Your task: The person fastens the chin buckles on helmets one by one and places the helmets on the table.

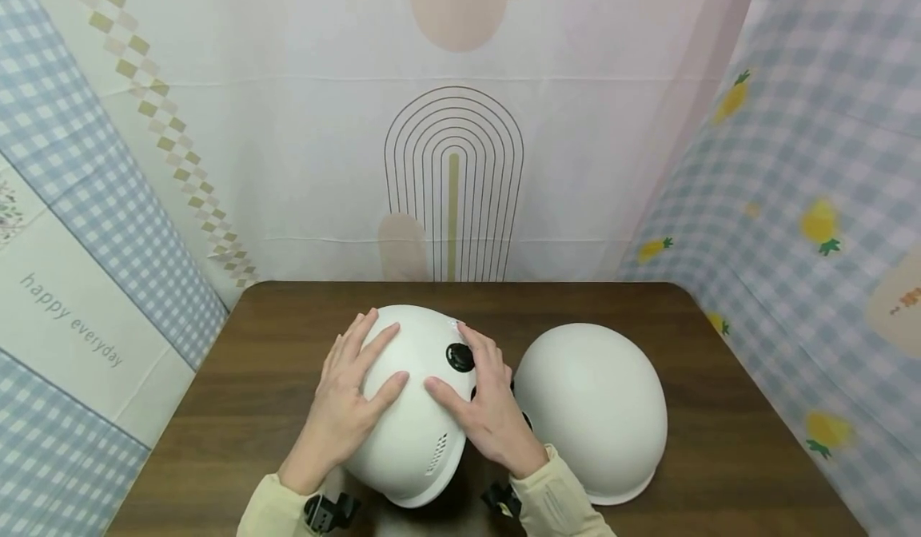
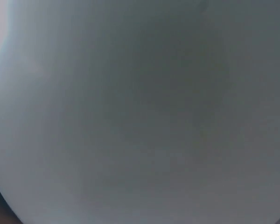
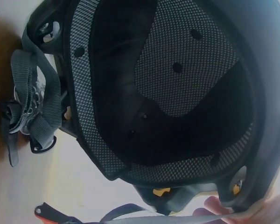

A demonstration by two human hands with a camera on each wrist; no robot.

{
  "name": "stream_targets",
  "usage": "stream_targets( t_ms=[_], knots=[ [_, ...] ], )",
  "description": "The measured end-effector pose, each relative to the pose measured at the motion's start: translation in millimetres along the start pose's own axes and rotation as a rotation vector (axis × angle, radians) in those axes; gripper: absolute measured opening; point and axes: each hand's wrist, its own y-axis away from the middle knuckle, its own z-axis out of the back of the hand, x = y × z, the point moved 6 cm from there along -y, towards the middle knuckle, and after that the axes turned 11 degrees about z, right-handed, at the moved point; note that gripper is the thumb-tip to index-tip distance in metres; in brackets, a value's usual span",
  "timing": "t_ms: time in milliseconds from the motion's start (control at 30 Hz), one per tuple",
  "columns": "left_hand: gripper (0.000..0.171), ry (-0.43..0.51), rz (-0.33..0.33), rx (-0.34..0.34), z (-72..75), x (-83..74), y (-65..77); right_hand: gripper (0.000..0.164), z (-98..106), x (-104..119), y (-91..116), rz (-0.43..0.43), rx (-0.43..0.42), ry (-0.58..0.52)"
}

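Note:
A white helmet is tilted between my two hands, its open side turned to the right. My left hand holds the shell's left side, fingers spread over the top and thumb across it. The right hand grips the opposite side by the rim, next to a round black vent, thumb on the shell. In the right wrist view the black inner padding shows, with grey chin straps hanging and fingertips at the rim. Blurred white shell fills the left wrist view.
A second white helmet rests dome up on the table, close to the right hand. The dark wooden table ends at a white patterned cloth behind. Blue checked cloth hangs along the right side.

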Motion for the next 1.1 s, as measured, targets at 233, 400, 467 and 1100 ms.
stream_targets(
  t_ms=[233,400,467,1100],
  knots=[
    [0.055,0.049,0.019,-0.022,3.3,7.2,-0.5,0.075,-2,-3,1,0.011,0.0,-0.007],
    [0.055,0.064,0.032,-0.021,3.8,9.2,0.1,0.073,-4,-3,0,0.005,0.002,-0.027],
    [0.055,0.064,0.032,-0.024,3.9,9.2,0.2,0.073,-4,-4,0,0.005,0.005,-0.03],
    [0.055,0.108,0.071,-0.012,4.7,14.3,0.6,0.072,-4,-3,-2,-0.025,0.013,-0.042]
  ],
)
